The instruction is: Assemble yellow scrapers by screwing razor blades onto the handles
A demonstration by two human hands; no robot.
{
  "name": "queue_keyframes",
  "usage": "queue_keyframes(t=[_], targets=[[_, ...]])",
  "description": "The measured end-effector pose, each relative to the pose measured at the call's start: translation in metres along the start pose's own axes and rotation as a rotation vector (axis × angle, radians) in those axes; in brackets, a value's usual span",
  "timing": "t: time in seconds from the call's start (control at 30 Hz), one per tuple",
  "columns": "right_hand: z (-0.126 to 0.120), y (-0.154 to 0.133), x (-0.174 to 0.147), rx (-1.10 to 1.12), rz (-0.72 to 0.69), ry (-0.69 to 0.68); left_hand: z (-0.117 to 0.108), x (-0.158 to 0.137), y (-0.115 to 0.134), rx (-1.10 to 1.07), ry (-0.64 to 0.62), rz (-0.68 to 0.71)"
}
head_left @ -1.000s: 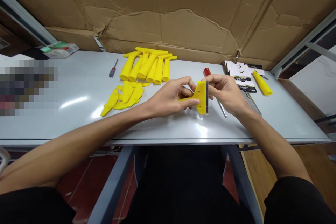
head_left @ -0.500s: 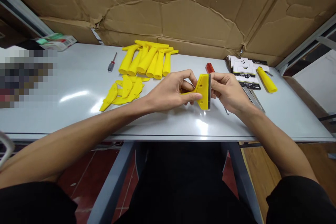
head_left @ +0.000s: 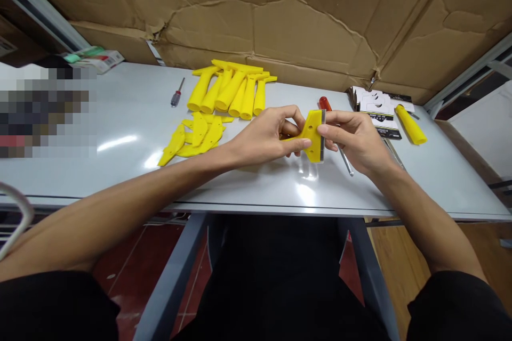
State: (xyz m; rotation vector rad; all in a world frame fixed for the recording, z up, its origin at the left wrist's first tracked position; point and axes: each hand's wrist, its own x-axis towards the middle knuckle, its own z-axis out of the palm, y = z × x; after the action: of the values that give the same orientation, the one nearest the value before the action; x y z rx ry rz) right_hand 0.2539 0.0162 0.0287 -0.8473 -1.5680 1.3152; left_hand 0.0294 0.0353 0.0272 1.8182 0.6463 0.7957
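Note:
Above the middle of the table, both hands hold a yellow plastic scraper head [head_left: 313, 137] with two holes and a dark metal blade [head_left: 322, 138] along its right edge. My left hand [head_left: 276, 136] is closed round its narrow stem, thumb on the near face. My right hand [head_left: 352, 138] pinches the blade side, thumb on the yellow face beside the blade and fingers behind. Under the right hand lies a screwdriver with a red handle [head_left: 325, 104] and a long metal shaft. Several flat yellow plates [head_left: 206, 136] are piled left of my left hand.
Several yellow scraper handles [head_left: 230, 90] lie at the back, with a small screwdriver [head_left: 176, 96] to their left. On the right are printed cards [head_left: 376, 106], metal strips [head_left: 394, 153] and a single yellow handle [head_left: 411, 125]. Cardboard [head_left: 292, 32] walls the table's back edge.
My right thumb has moved from the blade's far edge onto the yellow face beside the blade. The view has shifted slightly. My left hand keeps its grip.

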Motion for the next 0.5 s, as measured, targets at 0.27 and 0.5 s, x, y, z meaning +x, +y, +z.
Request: queue_keyframes(t=[0.27, 0.5], targets=[[0.0001, -0.004, -0.0047, -0.222, 0.033, 0.064, 0.0022, 0.0, 0.001, 0.064, 0.041, -0.055], [-0.0033, -0.0027, -0.0021, -0.052, 0.043, -0.013, 0.0016, 0.0007, 0.0013, 0.054, 0.035, -0.046]])
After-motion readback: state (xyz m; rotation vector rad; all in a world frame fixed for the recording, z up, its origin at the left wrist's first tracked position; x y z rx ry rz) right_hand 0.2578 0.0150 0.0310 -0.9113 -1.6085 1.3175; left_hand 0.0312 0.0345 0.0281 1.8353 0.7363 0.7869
